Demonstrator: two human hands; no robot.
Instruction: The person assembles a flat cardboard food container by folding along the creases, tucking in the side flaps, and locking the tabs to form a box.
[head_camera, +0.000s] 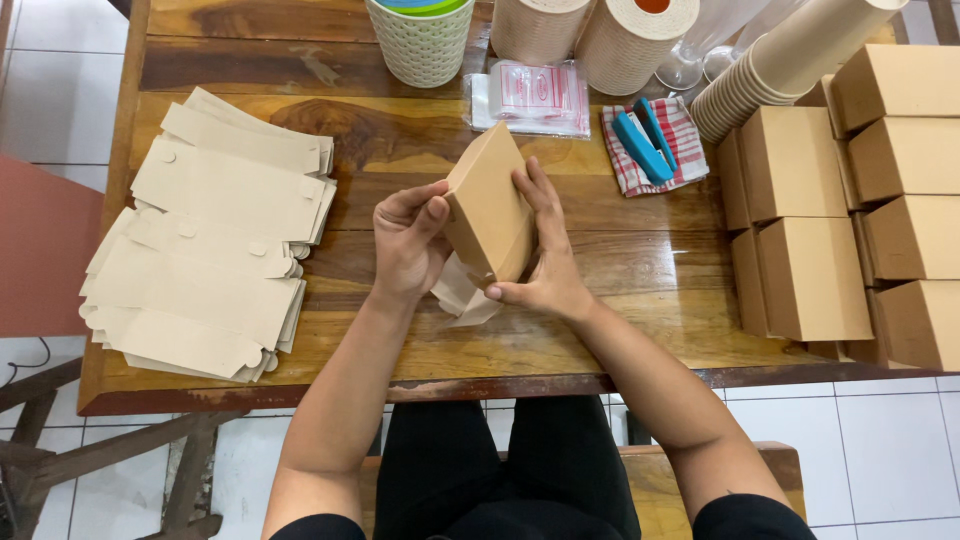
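A brown cardboard box (488, 205) is held above the middle of the wooden table (420, 350), tilted on edge. My left hand (407, 243) grips its left side with thumb and fingers pinched on the edge. My right hand (548, 250) wraps its right side, thumb under the lower corner. Pale flaps of the box (462, 297) hang below it between my hands.
Flat unfolded box blanks (205, 240) lie stacked at the left. Several finished brown boxes (840, 215) stand at the right. At the back are a woven basket (421, 40), paper rolls (600, 35), stacked paper cups (775, 65), a plastic packet (532, 97) and a blue stapler (643, 142) on a checked cloth.
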